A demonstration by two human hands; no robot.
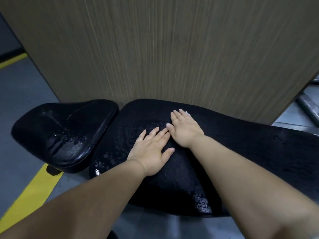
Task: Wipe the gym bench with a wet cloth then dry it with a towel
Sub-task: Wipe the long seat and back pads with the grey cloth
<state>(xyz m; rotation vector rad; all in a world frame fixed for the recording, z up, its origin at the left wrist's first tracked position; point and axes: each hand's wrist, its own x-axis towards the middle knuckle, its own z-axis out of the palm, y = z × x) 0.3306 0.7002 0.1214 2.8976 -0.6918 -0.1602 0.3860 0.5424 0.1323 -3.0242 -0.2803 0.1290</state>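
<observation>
The gym bench (250, 152) is seen lying crosswise below the camera, its long axis running left to right. The short seat pad (65, 135) is set at the left end, and the long back pad (120, 140) is stretched away to the right, close against a wood-grained panel (172, 49). Both grips are laid on the back pad near its seat end. The left grip (151, 149) and the right grip (185, 128) are pressed palm down with fingers straight, and nothing is clasped in either. A small white scrap (186, 112) is glimpsed past the right fingertips, but what it is cannot be told. Water beads are visible on the seat pad and along the near edge. Most of the uncovered length is judged to lie rightward, nearer the right grip, while the beaded seat is nearer the left grip.
</observation>
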